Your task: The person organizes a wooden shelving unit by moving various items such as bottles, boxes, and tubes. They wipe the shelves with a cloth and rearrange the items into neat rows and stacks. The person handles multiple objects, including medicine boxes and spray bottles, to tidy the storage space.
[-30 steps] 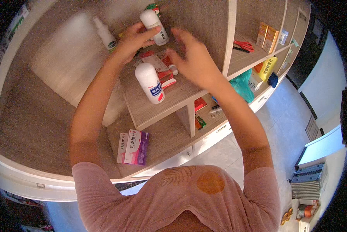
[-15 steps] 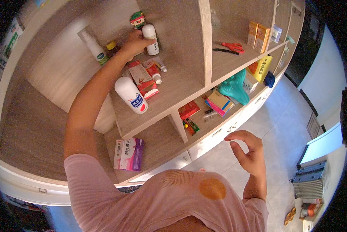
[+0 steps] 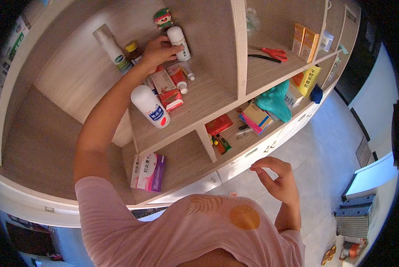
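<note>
My left hand [image 3: 161, 51] reaches into the upper shelf compartment, its fingers around a white bottle [image 3: 179, 43] with a rounded white cap. A small green-and-red toy figure [image 3: 163, 18] sits just behind that bottle. Below the hand lie a red-and-white box [image 3: 164, 84], a red tube [image 3: 180, 82] with a white cap and a small clear tube [image 3: 188, 71]. Nearer me is a larger white bottle [image 3: 149, 107] with a blue-and-red label. A yellow-capped bottle [image 3: 131, 46] and a tall spray bottle [image 3: 112, 46] stand left of the hand. My right hand [image 3: 277, 178] hangs over the floor, empty, its fingers loosely bent away from the thumb.
An upright divider [image 3: 240, 53] separates this compartment from one with red scissors [image 3: 276, 54] and orange boxes [image 3: 305, 42]. A lower shelf holds a teal plastic thing [image 3: 275, 101], a yellow pack [image 3: 307, 80] and a red box [image 3: 218, 124]. A purple-and-white box [image 3: 148, 172] stands at the lower left.
The view has shifted slightly. The white bottle and my left hand are a little farther from the toy figure. My right hand has moved slightly left and down.
</note>
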`<action>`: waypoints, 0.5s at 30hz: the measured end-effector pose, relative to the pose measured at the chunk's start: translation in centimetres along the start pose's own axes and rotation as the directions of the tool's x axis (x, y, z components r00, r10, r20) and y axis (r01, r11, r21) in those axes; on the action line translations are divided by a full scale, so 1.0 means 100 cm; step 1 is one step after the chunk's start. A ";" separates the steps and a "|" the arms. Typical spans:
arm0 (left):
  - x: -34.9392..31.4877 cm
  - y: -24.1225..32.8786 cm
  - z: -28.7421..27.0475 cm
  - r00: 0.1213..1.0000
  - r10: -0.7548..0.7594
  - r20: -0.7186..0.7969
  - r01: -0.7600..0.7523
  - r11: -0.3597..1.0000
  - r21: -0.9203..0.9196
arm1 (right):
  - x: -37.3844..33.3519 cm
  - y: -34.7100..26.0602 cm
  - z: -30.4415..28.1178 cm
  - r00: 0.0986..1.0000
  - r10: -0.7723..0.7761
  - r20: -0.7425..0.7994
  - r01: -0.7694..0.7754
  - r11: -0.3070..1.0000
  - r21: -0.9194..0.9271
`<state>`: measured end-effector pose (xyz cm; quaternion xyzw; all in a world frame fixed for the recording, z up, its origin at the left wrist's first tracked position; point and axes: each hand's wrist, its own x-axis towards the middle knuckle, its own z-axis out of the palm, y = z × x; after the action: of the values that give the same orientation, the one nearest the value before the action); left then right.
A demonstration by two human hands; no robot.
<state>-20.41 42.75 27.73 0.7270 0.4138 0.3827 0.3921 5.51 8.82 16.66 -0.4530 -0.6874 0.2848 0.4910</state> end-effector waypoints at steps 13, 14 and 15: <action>-0.015 0.022 -0.020 0.967 0.242 -0.075 -0.182 0.870 0.458 | -0.001 0.013 0.006 0.991 0.042 0.127 -0.050 0.997 0.061; -0.036 0.038 -0.019 0.962 0.268 -0.051 -0.225 0.885 0.408 | -0.002 0.015 0.005 0.991 0.046 0.122 -0.054 0.997 0.062; -0.057 0.045 -0.021 0.956 0.291 -0.034 -0.260 0.896 0.360 | -0.003 0.018 0.005 0.991 0.047 0.124 -0.055 0.996 0.067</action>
<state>-22.99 36.55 31.22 0.8193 0.3851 0.3852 0.1792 5.64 9.34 14.87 -0.4348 -0.6940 0.3484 0.4560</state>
